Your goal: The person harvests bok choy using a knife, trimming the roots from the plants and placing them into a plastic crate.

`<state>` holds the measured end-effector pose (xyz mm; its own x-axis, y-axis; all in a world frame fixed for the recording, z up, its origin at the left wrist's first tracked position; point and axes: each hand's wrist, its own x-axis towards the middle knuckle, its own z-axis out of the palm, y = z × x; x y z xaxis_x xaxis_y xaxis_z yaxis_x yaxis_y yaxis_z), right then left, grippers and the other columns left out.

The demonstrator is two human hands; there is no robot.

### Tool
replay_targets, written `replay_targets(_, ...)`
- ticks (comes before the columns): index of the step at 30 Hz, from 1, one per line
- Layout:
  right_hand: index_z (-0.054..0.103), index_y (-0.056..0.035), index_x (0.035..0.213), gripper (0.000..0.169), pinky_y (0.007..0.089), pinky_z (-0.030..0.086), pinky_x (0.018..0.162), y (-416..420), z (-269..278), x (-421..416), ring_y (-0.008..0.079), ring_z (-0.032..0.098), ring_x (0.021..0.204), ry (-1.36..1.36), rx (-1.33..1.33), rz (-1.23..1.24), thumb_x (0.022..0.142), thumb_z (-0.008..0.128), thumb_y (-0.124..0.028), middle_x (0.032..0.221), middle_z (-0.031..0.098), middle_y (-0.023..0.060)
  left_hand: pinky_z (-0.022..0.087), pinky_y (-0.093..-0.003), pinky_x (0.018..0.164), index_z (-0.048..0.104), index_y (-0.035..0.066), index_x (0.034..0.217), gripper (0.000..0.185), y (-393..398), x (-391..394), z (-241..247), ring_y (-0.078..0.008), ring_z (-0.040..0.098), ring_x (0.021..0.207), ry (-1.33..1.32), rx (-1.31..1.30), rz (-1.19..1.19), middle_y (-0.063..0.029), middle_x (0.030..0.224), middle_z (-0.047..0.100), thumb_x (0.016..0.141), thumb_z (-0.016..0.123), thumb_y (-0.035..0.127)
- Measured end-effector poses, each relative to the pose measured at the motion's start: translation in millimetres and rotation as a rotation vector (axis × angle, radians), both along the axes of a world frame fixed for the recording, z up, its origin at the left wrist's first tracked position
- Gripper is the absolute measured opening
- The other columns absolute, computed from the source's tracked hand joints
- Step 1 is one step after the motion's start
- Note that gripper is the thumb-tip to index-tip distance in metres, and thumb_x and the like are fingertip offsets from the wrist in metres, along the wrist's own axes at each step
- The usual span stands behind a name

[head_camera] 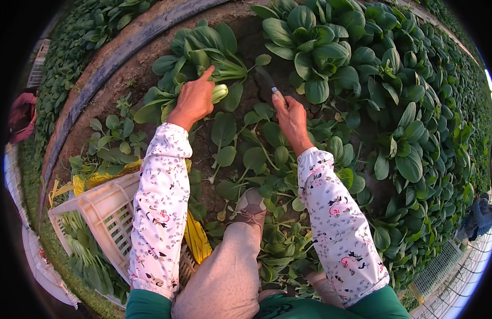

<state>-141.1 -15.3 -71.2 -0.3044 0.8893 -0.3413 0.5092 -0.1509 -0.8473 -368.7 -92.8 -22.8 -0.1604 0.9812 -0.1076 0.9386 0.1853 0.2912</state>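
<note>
My left hand [195, 97] rests on a head of bok choy [219, 94] whose pale cut base points right, its index finger extended over the leaves of a second bok choy [230, 69] lying just above. How firmly the fingers grip is partly hidden. My right hand [291, 119] is closed around the light handle of a knife [266, 77] with a curved dark blade. The blade tip is close to a small loose leaf [263, 60]. Loose leaves and small plants [256, 157] cover the soil between my forearms.
A white plastic crate [104, 215] holding greens stands at lower left, with yellow printed material [197, 239] beside it. A dark hose [106, 65] curves along the bed. Standing bok choy [409, 159] fills the right. Other people [22, 115] [477, 217] are at both edges.
</note>
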Motion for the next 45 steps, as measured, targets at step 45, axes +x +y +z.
replay_targets(45,0.059,-0.0003,0.098,0.028,0.0192,0.042,0.046,-74.2,95.9,15.6,0.0041,0.049,0.055,0.648,-0.333,0.008,0.074,0.072,-0.008,0.071,0.056,-0.0016,0.024,-0.0412,0.107,0.055,0.011,0.124,0.061,-93.8,71.1,74.5,-0.0226,0.037,0.128,-0.921,0.124,-0.057,-0.0118,0.143,0.033,0.066,0.072,0.014)
